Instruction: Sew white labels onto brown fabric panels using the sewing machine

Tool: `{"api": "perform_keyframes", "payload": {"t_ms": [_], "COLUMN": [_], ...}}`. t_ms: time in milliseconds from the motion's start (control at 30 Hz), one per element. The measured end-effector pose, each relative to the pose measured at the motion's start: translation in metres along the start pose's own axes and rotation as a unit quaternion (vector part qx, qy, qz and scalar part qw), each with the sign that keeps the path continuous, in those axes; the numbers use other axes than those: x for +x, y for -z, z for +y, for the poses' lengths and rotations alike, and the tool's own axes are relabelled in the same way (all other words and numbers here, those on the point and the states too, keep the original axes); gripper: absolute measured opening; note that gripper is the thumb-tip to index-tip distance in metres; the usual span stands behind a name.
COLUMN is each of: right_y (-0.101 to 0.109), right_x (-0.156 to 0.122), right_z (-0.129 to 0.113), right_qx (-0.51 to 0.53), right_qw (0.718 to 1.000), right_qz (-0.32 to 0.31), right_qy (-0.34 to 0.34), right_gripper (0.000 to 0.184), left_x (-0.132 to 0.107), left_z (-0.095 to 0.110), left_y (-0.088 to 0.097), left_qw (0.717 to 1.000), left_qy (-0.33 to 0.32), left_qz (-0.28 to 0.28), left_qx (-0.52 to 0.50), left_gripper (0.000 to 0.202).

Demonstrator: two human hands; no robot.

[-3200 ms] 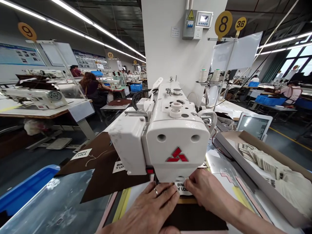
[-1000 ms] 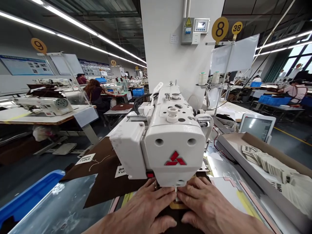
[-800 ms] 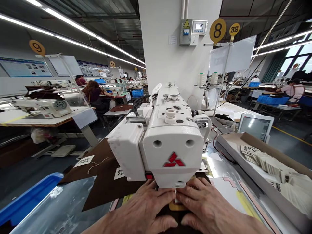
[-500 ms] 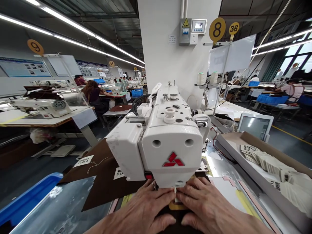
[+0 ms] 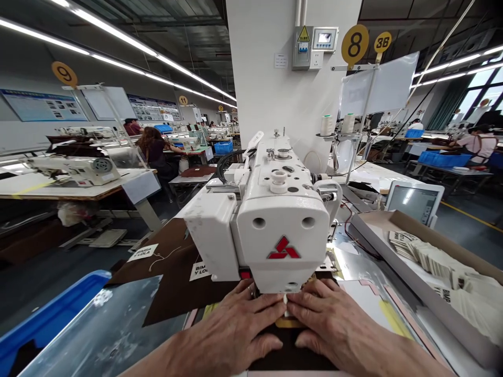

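A white sewing machine (image 5: 283, 230) with a red emblem stands straight in front of me. Below its head my left hand (image 5: 245, 317) lies flat, fingers stretched forward over dark brown fabric (image 5: 285, 350). My right hand (image 5: 328, 314) mirrors it on the other side, also flat with the thumb apart. Between the fingertips show a small white piece (image 5: 285, 303) and a yellow edge (image 5: 288, 323); the machine's head hides the needle area. More brown fabric (image 5: 168, 290) spreads to the left, bearing white printed labels (image 5: 143, 252).
On the right lies a long cardboard box (image 5: 377, 251) holding several stacked labels (image 5: 428, 256), with a tablet (image 5: 414, 201) behind it. A blue bin (image 5: 66, 303) sits at lower left. Thread cones (image 5: 327, 125) stand behind the machine. Other people sit at workstations farther back.
The view has shifted slightly, so the machine and left-hand items appear a little further right and the machine a little higher. Both hands keep nearly the same flat pose on the fabric.
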State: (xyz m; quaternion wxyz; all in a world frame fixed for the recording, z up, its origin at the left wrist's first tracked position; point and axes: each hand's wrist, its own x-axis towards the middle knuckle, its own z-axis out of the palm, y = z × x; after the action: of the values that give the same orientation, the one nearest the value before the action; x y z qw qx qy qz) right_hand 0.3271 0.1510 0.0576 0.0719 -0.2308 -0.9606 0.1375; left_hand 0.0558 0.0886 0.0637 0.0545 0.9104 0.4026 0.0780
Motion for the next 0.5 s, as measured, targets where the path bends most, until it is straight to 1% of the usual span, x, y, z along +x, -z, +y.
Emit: {"api": "perform_keyframes", "payload": {"t_ms": [100,267,400,500], "right_y": [-0.003,-0.004,-0.002,0.001], "right_x": [0.000,-0.002,-0.003,-0.002], "right_z": [-0.001,-0.002,-0.001,-0.001], "right_qx": [-0.001,-0.003,0.000,0.003], "right_qw": [1.000,1.000,1.000,1.000], "right_qz": [0.002,0.016,0.024,0.020], "right_qy": [-0.004,-0.004,0.003,0.013], "right_gripper": [0.046,0.046,0.046,0.045], "left_x": [-0.002,0.004,0.011,0.009], "left_z": [0.001,0.009,0.015,0.016], "left_y": [0.003,0.010,0.014,0.010], "left_qw": [1.000,0.999,0.999,1.000], "left_qy": [-0.007,0.010,0.020,0.014], "left_qz": [-0.013,-0.039,-0.030,-0.019], "left_qx": [0.011,-0.002,-0.007,0.000], "left_gripper": [0.066,0.075,0.073,0.076]}}
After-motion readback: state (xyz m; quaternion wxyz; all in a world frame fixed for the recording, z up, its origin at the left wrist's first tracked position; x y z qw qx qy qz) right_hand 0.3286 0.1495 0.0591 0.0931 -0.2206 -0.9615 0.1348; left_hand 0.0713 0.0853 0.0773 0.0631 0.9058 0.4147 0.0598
